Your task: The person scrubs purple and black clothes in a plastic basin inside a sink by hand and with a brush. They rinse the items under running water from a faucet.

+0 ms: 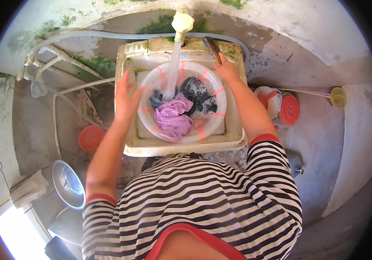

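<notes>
Water runs from a pale tap (182,24) into a white plastic basin (221,94) with red marks, standing in a stained sink (186,150). Sudsy water in the basin holds a wet lilac cloth (173,118) and dark cloth (197,94). My left hand (126,97) is raised at the left edge of the basin, fingers apart and slightly blurred, holding nothing. At the sink's back right corner, my right hand (226,67) grips the near end of a worn scrubbing brush (212,48); its bristles are mostly hidden.
A pale hose (108,34) passes behind the sink, and pipes (75,61) stand at the left. A red basin (91,138) and a metal basin (69,183) are lower left. To the right are a red lid (290,109), a yellow-green strainer (338,97) and a plastic bottle (294,165).
</notes>
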The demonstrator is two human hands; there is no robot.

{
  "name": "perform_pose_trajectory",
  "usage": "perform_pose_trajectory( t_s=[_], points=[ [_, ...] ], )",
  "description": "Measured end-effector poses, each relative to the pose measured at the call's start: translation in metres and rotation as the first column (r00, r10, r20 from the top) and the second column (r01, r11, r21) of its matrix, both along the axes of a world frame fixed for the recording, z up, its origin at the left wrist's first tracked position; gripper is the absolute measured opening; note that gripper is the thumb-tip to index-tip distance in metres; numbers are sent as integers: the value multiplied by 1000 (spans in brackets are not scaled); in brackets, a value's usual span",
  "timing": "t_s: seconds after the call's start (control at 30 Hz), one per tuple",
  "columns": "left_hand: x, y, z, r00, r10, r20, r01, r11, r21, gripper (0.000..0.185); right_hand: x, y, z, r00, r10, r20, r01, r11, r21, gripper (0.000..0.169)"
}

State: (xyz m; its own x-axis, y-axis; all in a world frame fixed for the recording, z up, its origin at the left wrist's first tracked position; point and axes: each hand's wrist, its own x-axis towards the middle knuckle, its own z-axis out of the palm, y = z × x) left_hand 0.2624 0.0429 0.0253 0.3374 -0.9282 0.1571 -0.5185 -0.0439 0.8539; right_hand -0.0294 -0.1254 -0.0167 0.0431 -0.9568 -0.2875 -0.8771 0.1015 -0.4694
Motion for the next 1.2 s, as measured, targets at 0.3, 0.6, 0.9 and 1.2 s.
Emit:
perform_pose_trajectory(
  t_s=[0.3, 0.6, 0.9, 1.2],
  points=[
    [-91, -140, 128, 708, -173, 685, 52, 980, 194, 46, -3, 7, 11, 1000, -22, 2, 22, 999, 27, 59],
    [-52, -162, 135, 365, -569, 737, 560, 767, 314, 42, -9, 1, 11, 995, 75, 70, -79, 995, 56, 60],
    [-73, -152, 132, 509, -454, 731, 323, 888, 326, 44, -2, 2, 7, 988, 138, 71, -137, 990, -23, 60],
    [-86, -149, 125, 649, -265, 713, 218, 963, 159, 34, 7, -12, 9, 976, 215, -22, -214, 976, 42, 60]
  ],
)
